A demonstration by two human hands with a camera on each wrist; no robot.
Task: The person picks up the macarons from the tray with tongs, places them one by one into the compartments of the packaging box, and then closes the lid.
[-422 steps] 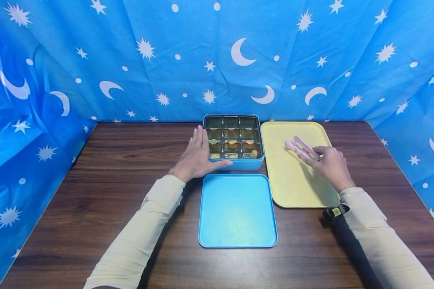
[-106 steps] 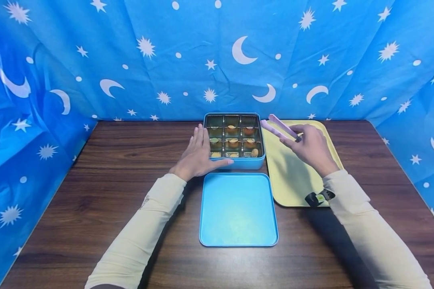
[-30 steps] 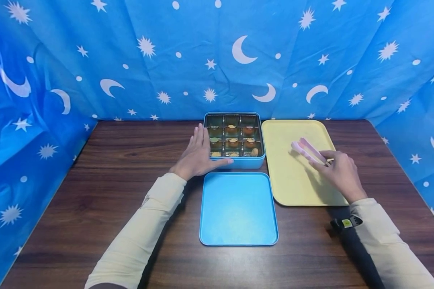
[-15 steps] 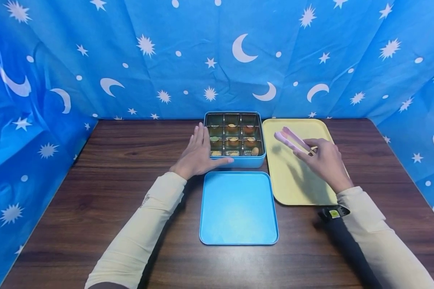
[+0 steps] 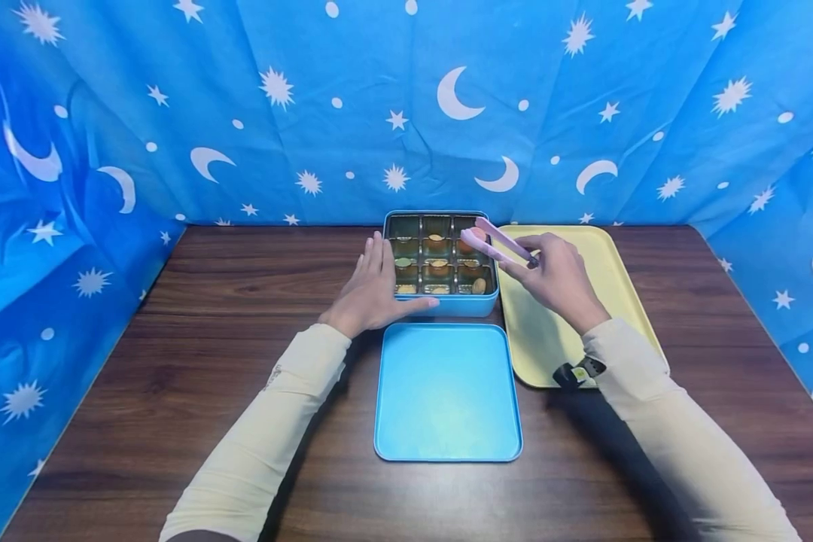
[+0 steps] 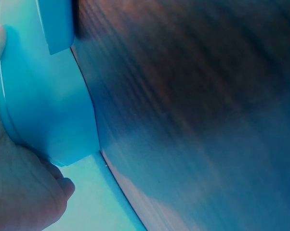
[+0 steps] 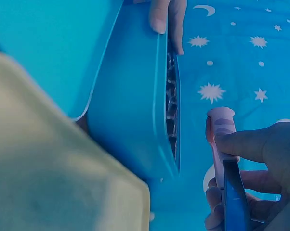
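A blue square tin [image 5: 450,305] stands at the back of the table, with a divided insert holding several small nut-like pieces; one light brown nut [image 5: 479,286] lies in the near right compartment. My left hand [image 5: 369,290] rests straight-fingered against the tin's left side, its thumb along the front wall. Pink tongs [image 5: 504,245] are pinched in my right hand [image 5: 558,275], their tips above the tin's right column. Whether anything sits between the tips I cannot tell. In the right wrist view the tongs [image 7: 222,134] appear beyond the tin's rim.
A blue square lid [image 5: 449,391] lies on the table in front of the tin. To the tin's right is a yellow tray [image 5: 535,350], partly under my right arm. A blue curtain [image 5: 352,90] with stars and moons hangs behind the wooden table [image 5: 196,316].
My right hand has carried the tongs left, from over the yellow tray to above the tin's right side. The left hand has stayed against the tin.
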